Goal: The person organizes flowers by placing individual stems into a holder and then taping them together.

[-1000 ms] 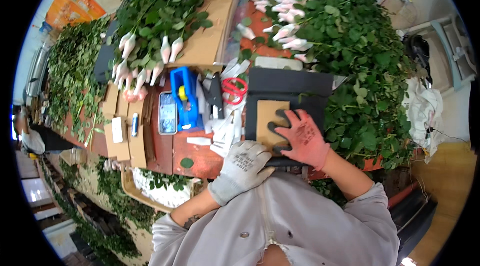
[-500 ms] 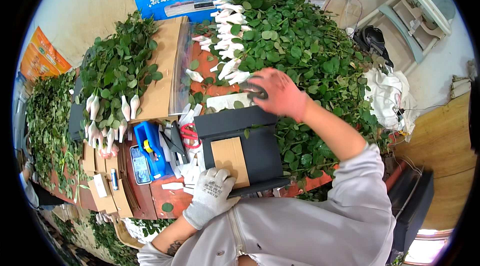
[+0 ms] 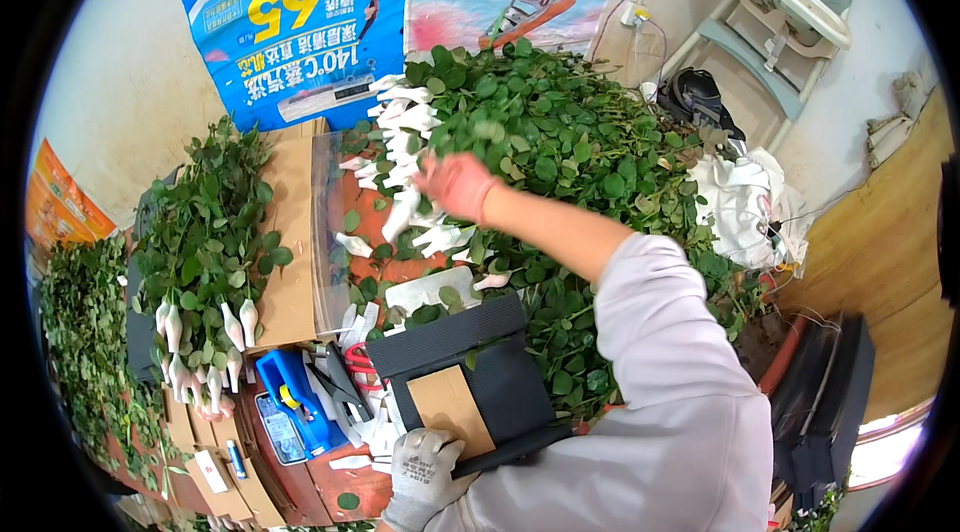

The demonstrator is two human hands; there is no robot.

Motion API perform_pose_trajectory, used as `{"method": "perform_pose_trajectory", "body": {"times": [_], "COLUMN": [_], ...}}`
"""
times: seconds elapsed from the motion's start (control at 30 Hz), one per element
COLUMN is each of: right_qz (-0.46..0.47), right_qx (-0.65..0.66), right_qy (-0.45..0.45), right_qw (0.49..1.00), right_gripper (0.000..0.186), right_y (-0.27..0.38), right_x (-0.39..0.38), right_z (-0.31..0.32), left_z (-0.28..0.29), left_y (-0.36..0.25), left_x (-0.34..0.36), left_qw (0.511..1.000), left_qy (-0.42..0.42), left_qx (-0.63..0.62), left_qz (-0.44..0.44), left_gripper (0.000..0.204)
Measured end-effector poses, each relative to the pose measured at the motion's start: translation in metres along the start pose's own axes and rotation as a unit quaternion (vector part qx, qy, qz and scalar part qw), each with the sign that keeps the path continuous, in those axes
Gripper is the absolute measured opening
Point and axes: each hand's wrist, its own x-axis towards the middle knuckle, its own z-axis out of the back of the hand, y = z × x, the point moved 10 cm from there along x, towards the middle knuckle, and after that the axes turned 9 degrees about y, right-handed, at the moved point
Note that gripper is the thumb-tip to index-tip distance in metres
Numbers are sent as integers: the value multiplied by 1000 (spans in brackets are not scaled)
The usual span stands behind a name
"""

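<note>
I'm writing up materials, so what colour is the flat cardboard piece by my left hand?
Light brown; the cardboard piece shows best in the head view.

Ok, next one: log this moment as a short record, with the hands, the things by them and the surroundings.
Left hand: left hand in a grey glove, at the near left corner of the black sheet
On the sheet: cardboard piece, partly covered by that hand
Right hand: right hand in a pinkish-red glove, beside white-wrapped buds; blurred, grip unclear
Greenery: leafy stems right of the buds
Left of sheet: blue tape dispenser, phone
Background: high chair
</note>
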Motion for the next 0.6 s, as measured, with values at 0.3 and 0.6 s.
{"method": "perform_pose_trajectory", "body": {"times": [0.3, 0.6], "right_qz": [-300, -147], "right_qx": [146, -94], "right_qy": [-635, -343], "right_qw": [697, 923], "right_gripper": [11, 21], "right_y": [-318, -185], "right_x": [-209, -88], "right_z": [264, 183], "left_z": [5, 10], "left_y": [0, -6], "left_x": [3, 2], "left_qw": [999, 997], "left_qy": [-27, -60], "left_qx": [-36, -44], "left_qz": [-11, -29], "left_gripper": [41, 41]}}
